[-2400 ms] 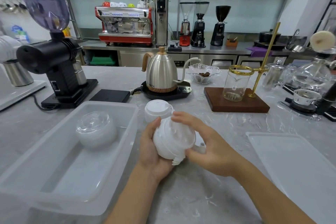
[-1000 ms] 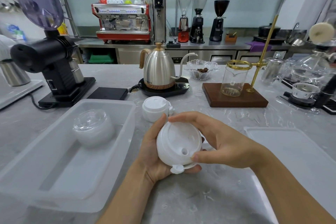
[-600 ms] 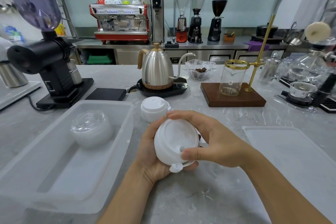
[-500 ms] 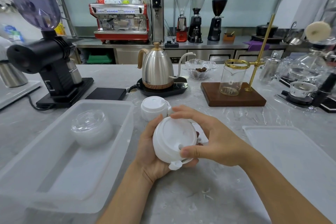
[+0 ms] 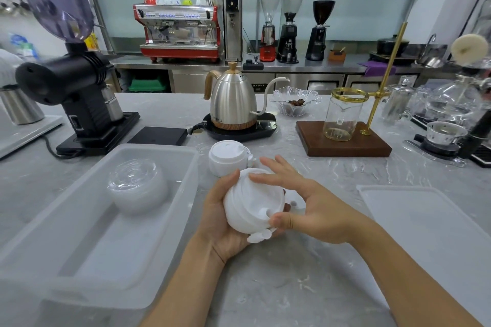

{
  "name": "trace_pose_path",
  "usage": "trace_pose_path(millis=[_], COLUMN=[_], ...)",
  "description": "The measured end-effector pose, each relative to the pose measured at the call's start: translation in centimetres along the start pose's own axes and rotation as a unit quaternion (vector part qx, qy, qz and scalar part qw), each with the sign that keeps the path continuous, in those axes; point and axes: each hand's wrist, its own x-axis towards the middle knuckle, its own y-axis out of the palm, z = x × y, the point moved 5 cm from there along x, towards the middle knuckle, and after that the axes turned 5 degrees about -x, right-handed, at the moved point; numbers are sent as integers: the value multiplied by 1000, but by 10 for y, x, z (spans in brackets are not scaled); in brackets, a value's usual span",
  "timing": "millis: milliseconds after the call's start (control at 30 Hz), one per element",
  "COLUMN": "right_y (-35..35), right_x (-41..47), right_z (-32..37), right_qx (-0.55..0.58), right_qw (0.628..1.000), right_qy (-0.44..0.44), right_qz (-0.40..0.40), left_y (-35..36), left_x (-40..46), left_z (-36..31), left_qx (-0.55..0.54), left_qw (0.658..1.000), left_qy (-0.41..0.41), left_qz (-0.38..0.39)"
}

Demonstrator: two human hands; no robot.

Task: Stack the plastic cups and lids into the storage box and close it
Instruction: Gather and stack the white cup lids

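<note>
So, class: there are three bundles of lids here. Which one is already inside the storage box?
The clear stack, inside the storage box. One white stack sits on the counter; the other white stack is held by the left hand and right hand.

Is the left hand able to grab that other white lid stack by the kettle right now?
Probably not yet: the left hand already grips a white lid stack. The other lid stack sits close, unblocked.
</note>
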Motion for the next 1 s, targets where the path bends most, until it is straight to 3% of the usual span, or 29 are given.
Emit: trace_pose_path(millis=[167, 367, 433, 633, 767, 900, 1000], right_y=[-10, -17, -13, 1, -3, -19, -23], right_x=[1, -2, -2, 1, 1, -2, -2], right_z=[-17, -44, -50, -55, -53, -48, -32], right_qx=[17, -121, -176, -195, -165, -49, 6], right_qw=[997, 970, 956, 956, 962, 963, 968], right_qy=[31, 147, 175, 195, 182, 154, 93], right_qz=[-73, -151, -154, -104, -115, -217, -233], left_y=[-9, -8, -8, -10, -12, -12, -10], left_x=[2, -2, -3, -4, -4, -5, -6], left_z=[-16, -24, -26, -28, -29, -28, -27], left_qx=[9, 25, 27, 43, 44, 52, 69], left_qw=[995, 982, 979, 971, 967, 966, 965], left_qy=[74, 154, 170, 187, 192, 191, 184], left_qz=[-67, -103, -108, -140, -159, -168, -176])
